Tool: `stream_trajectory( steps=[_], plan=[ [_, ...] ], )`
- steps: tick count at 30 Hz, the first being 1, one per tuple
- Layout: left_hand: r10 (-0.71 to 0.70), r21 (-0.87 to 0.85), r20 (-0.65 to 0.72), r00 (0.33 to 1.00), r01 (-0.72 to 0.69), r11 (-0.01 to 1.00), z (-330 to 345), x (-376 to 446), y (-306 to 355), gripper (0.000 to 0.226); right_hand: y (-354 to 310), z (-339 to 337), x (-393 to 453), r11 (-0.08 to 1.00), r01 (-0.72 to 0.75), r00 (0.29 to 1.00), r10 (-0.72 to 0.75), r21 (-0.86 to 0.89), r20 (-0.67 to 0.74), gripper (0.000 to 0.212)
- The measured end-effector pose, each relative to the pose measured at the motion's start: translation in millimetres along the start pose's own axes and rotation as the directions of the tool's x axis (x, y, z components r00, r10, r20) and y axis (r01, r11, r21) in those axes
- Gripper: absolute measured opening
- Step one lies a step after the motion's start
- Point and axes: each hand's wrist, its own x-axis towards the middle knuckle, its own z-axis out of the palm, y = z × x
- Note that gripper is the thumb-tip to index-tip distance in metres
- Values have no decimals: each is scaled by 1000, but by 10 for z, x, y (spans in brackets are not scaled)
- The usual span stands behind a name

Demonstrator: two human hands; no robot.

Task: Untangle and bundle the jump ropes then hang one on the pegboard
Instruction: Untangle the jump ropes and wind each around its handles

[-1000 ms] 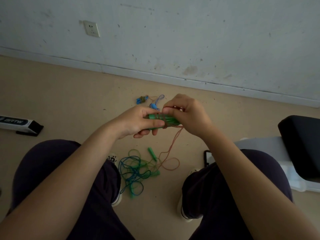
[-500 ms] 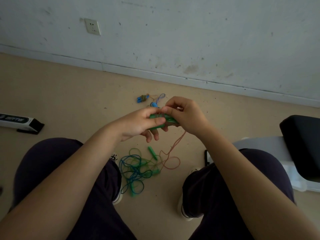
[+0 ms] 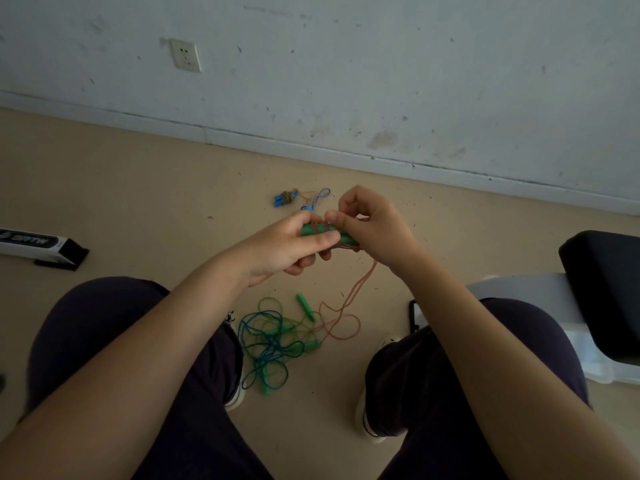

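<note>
Left hand (image 3: pixel 287 249) clamps the green handles (image 3: pixel 313 231) above the floor (image 3: pixel 138 202); right hand (image 3: pixel 369 225) pinches the orange cord (image 3: pixel 360 289). Best practice: wind turns snug, side by side, keeping tension.

Handles (image 3: pixel 327 233): green, crossed by orange cord (image 3: pixel 349 306). Floor (image 3: pixel 138 209): tan. Tangle (image 3: pixel 273 344): blue and green ropes, green handle (image 3: pixel 306 306) beside it. Far bundle (image 3: pixel 285 198): blue handles, brownish cord. Loop (image 3: pixel 320 197): blue-and-white striped. Wall (image 3: pixel 381 64): pale grey, scuffed. Trousers (image 3: pixel 104 323): dark navy. Box (image 3: pixel 38 242): white and black.
</note>
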Motion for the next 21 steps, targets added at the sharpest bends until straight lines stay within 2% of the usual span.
stream_trajectory(
  steps=[3, 7, 10, 13, 17, 21],
  plan=[
    [16, 38, -58, 998, -14, 999, -1, 17, -16, 37, 11, 8, 1, 997, -59, 997, 57, 47, 50, 15],
    [52, 8, -106, 993, -52, 999, 6, 16, 6, 28, 1, -26, 2, 956, -156, 982, 123, 247, 143, 19],
    [108, -27, -155, 982, -113, 993, 18, 7, 29, 30, -18, -59, 2, 882, -201, 970, 118, 425, 214, 21],
    [179, -44, -168, 970, -188, 981, 19, -16, 58, 36, -20, -76, 0, 822, -215, 962, 85, 527, 260, 19],
    [206, -84, -192, 960, -225, 971, 34, -24, 90, 28, -10, -64, -9, 788, -242, 948, 69, 566, 310, 21],
    [150, -77, -257, 955, -175, 982, 14, -9, 69, 22, -3, 20, -37, 861, -231, 953, 107, 452, 283, 29]
  ],
)
